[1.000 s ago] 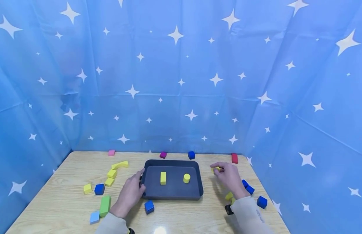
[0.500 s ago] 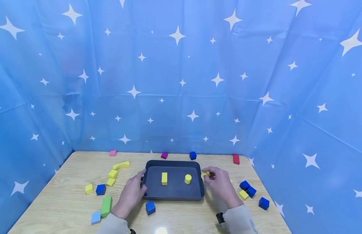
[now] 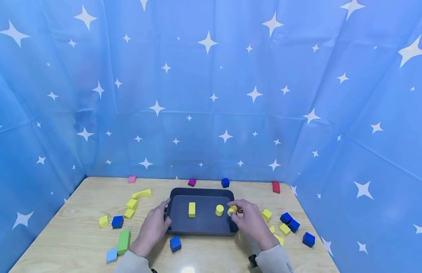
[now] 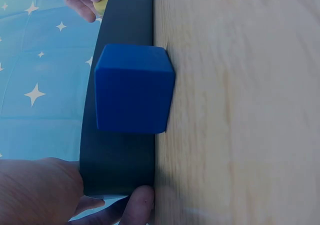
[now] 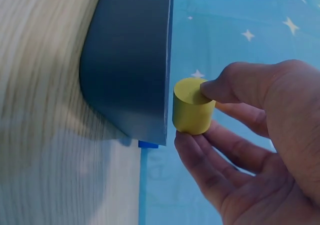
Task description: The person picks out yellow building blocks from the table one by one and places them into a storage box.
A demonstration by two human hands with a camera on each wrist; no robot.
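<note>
A dark grey tray (image 3: 201,231) holds a yellow rectangular block (image 3: 192,209) and an upright yellow cylinder (image 3: 219,210). My left hand (image 3: 153,226) grips the tray's left end, with thumb and fingers at its side; the left wrist view shows the thumb (image 4: 139,205) low by the corner. Over the tray's right rim, my right hand (image 3: 252,222) pinches a second yellow cylinder (image 5: 192,112) between thumb and fingers. From the right wrist view, this cylinder sits above the rim level, apart from the tray wall (image 5: 127,55).
A blue cube (image 3: 175,243) stands just before the tray. Yellow, blue and green blocks (image 3: 124,242) lie left; several yellow and blue blocks (image 3: 294,225) lie right. A magenta block (image 3: 192,182), a blue one (image 3: 225,182) and a red one (image 3: 276,187) line the back.
My right hand has carried the yellow cylinder leftward from the table on the right to over the tray's right rim. Yellow blocks behind that hand have come into view. My left hand stays on the tray.
</note>
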